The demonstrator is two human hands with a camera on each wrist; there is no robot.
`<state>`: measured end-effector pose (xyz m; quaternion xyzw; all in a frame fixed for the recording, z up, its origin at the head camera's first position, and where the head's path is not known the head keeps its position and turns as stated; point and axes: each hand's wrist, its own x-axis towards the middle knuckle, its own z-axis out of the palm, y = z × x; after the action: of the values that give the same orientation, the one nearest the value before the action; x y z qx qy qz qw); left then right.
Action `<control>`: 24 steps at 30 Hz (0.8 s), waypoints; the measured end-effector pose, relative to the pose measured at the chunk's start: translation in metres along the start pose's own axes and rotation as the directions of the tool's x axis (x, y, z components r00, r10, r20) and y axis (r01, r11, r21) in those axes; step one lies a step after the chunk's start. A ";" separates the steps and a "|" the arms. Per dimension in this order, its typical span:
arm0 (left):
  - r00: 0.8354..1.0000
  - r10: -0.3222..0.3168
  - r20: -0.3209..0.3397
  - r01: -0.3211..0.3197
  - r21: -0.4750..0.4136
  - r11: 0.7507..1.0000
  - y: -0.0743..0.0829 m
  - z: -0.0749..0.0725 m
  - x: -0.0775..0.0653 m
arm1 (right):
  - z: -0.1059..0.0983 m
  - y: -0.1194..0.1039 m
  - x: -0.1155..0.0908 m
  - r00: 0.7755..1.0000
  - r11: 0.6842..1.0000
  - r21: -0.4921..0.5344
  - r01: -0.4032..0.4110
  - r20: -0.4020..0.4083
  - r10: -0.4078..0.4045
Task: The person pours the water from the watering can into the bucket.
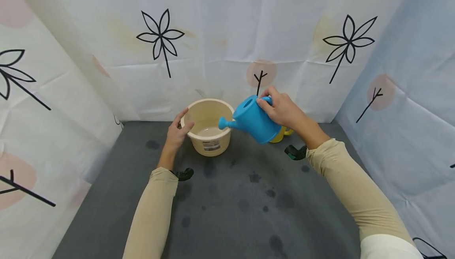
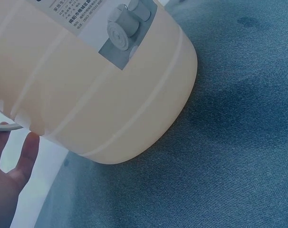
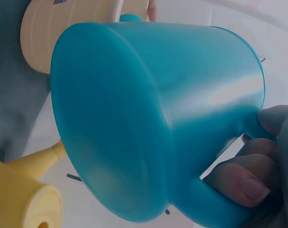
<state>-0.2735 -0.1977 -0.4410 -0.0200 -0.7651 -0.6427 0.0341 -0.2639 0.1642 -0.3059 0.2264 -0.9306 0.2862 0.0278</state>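
Cream basin (image 1: 222,144), the reference piece, standing on a dark cloth (image 1: 231,211): left wall partly hidden by a hand, printed label (image 1: 211,145) too small to read from the head and cut off at the left-wrist view's top edge. Yellow vessel (image 1: 278,137), right of the basin: mostly hidden behind the blue watering can (image 1: 257,124), its handle showing. Left hand (image 1: 174,136), at the basin's left rim: thumb and fingers spread, touching it; whether they grip cannot be told. Right hand (image 1: 282,111), to the basin's right and above rim height, cropped in its wrist view: fingers curled through the blue can's handle, grasping it. The can, raised just right of the basin, tilts; its spout (image 1: 232,124) points left, tip over the basin's opening; its long axis slants from top near the basin to base farther right and lower.
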 end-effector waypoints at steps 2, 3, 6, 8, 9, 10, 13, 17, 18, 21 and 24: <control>1.000 -0.003 0.002 0.003 0.000 1.000 0.000 0.001 0.000 | -0.001 0.000 0.001 1.000 1.000 -0.005 -0.006 0.006 0.006; 1.000 -0.006 0.002 0.006 0.002 1.000 0.000 0.001 0.000 | -0.001 -0.001 0.001 1.000 1.000 -0.007 -0.009 0.010 0.009; 1.000 -0.016 0.003 0.016 0.003 1.000 0.000 0.001 0.000 | -0.002 -0.001 0.003 1.000 1.000 -0.013 -0.008 0.016 0.008; 1.000 -0.019 0.001 0.019 0.002 1.000 0.000 0.000 0.000 | -0.002 -0.003 0.003 1.000 1.000 -0.017 -0.004 0.021 0.004; 1.000 -0.017 -0.001 0.017 0.002 1.000 0.000 0.000 0.001 | -0.003 -0.004 0.004 1.000 1.000 -0.020 -0.002 0.023 0.002; 1.000 -0.015 0.000 0.015 0.001 1.000 0.001 0.000 0.001 | -0.003 -0.004 0.004 1.000 1.000 -0.023 0.000 0.021 0.001; 1.000 -0.009 0.002 0.009 -0.002 1.000 0.001 0.000 0.000 | -0.003 -0.006 0.005 1.000 0.999 -0.034 0.004 0.021 -0.004; 1.000 -0.018 0.000 0.018 -0.009 1.000 0.002 0.001 0.000 | -0.003 -0.008 0.006 1.000 0.999 -0.042 0.014 0.023 -0.013; 1.000 -0.021 -0.002 0.021 -0.010 1.000 0.002 0.001 -0.001 | -0.003 -0.008 0.006 1.000 0.999 -0.042 0.017 0.025 -0.016; 1.000 -0.019 -0.011 0.019 0.000 1.000 0.002 0.001 -0.001 | -0.003 -0.010 0.009 0.999 0.999 -0.047 0.024 0.023 -0.023; 1.000 -0.016 -0.012 0.016 0.009 1.000 0.002 0.001 -0.001 | -0.003 -0.010 0.011 1.000 0.999 -0.049 0.021 0.023 -0.020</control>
<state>-0.2724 -0.1968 -0.4389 -0.0098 -0.7680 -0.6395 0.0336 -0.2694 0.1536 -0.2964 0.2385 -0.9353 0.2603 0.0258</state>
